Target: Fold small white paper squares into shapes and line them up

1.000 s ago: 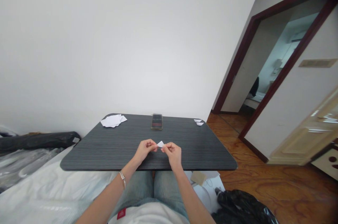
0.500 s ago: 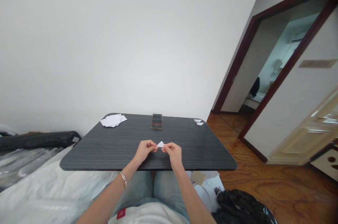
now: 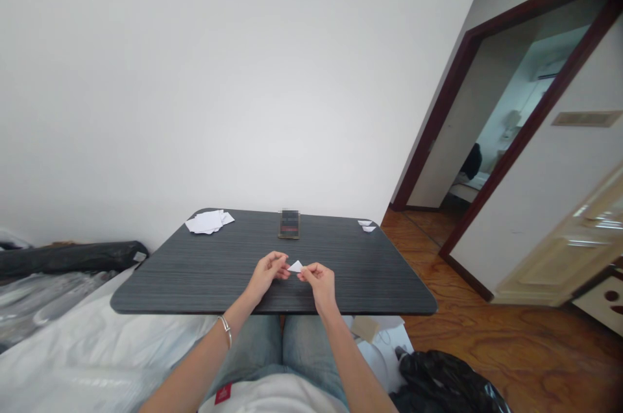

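Observation:
A small white folded paper triangle (image 3: 294, 265) is pinched between both my hands above the near middle of the dark grey table (image 3: 195, 276). My left hand (image 3: 267, 272) grips its left end with closed fingers. My right hand (image 3: 318, 280) grips its right end the same way. A silver bracelet sits on my left wrist.
A loose pile of white paper sheets (image 3: 208, 222) lies at the table's far left corner. A small dark box (image 3: 289, 224) stands at the far middle. Two small folded white pieces (image 3: 366, 225) lie at the far right. A black bag (image 3: 448, 387) is on the wooden floor.

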Demonstrator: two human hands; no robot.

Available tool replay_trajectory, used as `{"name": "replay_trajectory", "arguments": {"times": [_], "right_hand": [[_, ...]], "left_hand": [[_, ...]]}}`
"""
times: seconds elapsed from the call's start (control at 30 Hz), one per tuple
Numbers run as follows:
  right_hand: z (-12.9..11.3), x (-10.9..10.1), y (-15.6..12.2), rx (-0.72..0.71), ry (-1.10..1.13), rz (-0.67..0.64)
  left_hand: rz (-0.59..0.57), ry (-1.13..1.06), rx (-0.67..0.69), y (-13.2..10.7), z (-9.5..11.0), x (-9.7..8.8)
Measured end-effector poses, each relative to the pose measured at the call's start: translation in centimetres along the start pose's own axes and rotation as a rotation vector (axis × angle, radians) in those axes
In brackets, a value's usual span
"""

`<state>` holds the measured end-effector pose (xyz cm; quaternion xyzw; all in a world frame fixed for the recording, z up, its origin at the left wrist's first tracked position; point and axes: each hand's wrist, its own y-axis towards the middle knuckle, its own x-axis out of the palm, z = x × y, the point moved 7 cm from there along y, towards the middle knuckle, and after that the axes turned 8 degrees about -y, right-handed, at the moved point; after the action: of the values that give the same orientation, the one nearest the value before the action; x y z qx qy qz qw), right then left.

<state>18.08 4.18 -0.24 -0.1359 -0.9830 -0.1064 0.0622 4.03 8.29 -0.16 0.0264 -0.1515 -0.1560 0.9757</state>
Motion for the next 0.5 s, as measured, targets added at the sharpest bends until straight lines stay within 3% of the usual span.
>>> {"name": "replay_trajectory", "arguments": {"times": [0.2, 0.5], "right_hand": [[-0.19, 0.22, -0.08, -0.017, -0.005, -0.028], [-0.08, 0.21, -0.11, -0.001, -0.037, -0.009]], "left_hand": [[-0.122, 0.084, -0.070, 0.00, -0.81, 0.78], [-0.099, 0.118, -0.064, -0.07, -0.93, 0.69]]}}
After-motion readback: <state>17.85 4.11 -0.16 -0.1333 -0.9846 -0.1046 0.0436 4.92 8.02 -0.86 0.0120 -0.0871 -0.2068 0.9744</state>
